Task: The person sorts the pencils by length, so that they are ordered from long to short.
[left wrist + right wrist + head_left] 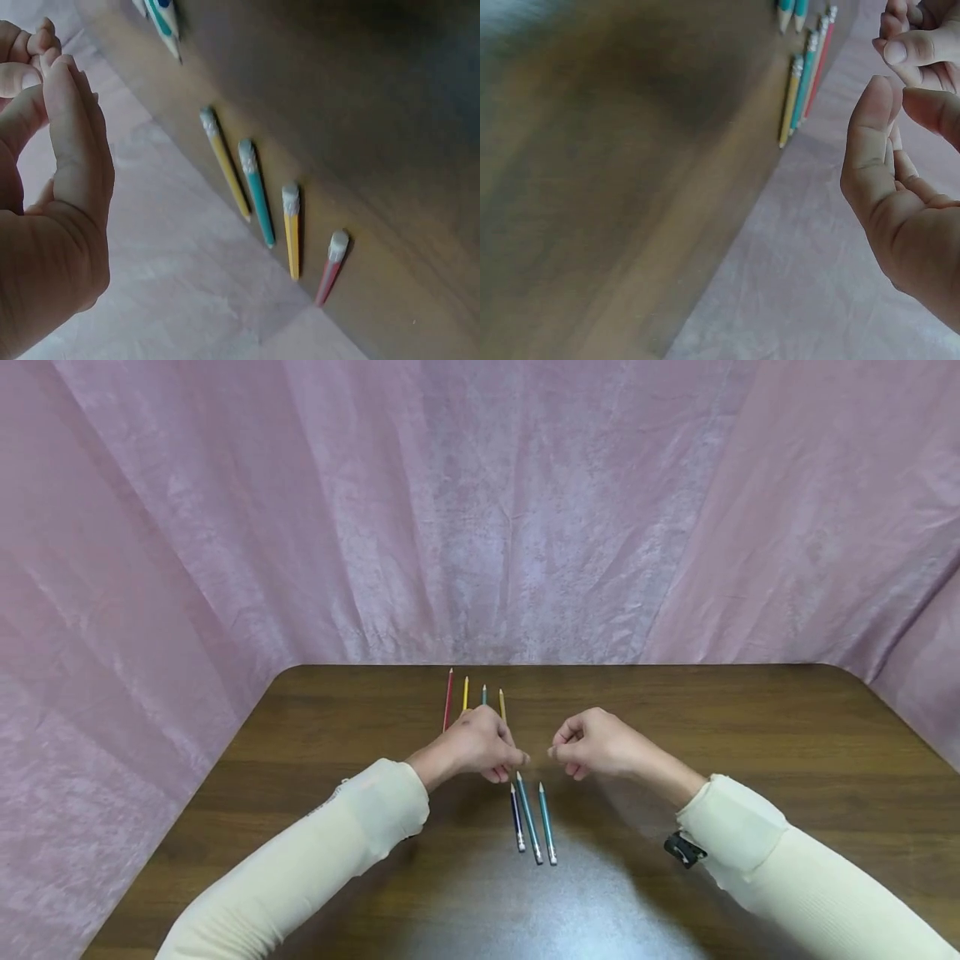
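My left hand (480, 745) hovers over the near ends of a row of pencils: red (448, 700), yellow (466, 692), teal (483, 695) and golden yellow (502, 703). Its thumb and index finger come together, with nothing visible between them. Facing it across a small gap, my right hand (600, 743) is loosely curled, thumb and index slightly apart in the right wrist view, and no object shows in it. Just below the hands lie a dark blue pencil (517, 818) and two teal pencils, the middle one (529, 818) and the right one (547, 824).
The pencils lie on a brown wooden table (337, 718), tips away from me, white erasers towards me. A pink curtain (480, 527) hangs behind the table's far edge. A black clip-like piece (684, 849) sits by the right sleeve.
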Available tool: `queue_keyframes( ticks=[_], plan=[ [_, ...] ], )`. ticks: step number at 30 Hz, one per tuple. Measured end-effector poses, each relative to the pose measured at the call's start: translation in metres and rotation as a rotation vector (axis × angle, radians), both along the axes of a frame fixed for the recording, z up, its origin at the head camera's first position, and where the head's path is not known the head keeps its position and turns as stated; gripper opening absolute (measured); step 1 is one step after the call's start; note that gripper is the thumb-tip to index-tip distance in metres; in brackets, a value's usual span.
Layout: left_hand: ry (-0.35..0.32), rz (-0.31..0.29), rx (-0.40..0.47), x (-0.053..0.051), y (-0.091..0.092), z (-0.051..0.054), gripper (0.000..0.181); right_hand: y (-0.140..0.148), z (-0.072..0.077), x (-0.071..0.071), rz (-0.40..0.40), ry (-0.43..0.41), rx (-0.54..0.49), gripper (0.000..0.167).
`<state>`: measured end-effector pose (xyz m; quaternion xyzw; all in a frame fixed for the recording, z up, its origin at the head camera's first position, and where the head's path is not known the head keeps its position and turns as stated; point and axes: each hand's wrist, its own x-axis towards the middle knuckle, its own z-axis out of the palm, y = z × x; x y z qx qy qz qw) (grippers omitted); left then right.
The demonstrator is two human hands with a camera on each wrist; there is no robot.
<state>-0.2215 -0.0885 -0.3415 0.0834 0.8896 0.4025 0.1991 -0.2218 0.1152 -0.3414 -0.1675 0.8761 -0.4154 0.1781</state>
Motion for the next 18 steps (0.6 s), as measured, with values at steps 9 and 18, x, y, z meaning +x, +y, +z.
queue_keyframes(
  ticks=[9, 18],
  plan=[
    [-0.047, -0.039, -0.003, 0.013, 0.006, -0.019, 0.018, 0.007, -0.014, 0.022, 0.029, -0.031, 0.013, 0.009],
    [0.005, -0.077, -0.107, 0.019, 0.018, -0.027, 0.023, 0.011, -0.023, 0.036, 0.100, -0.080, -0.056, 0.008]
  ],
)
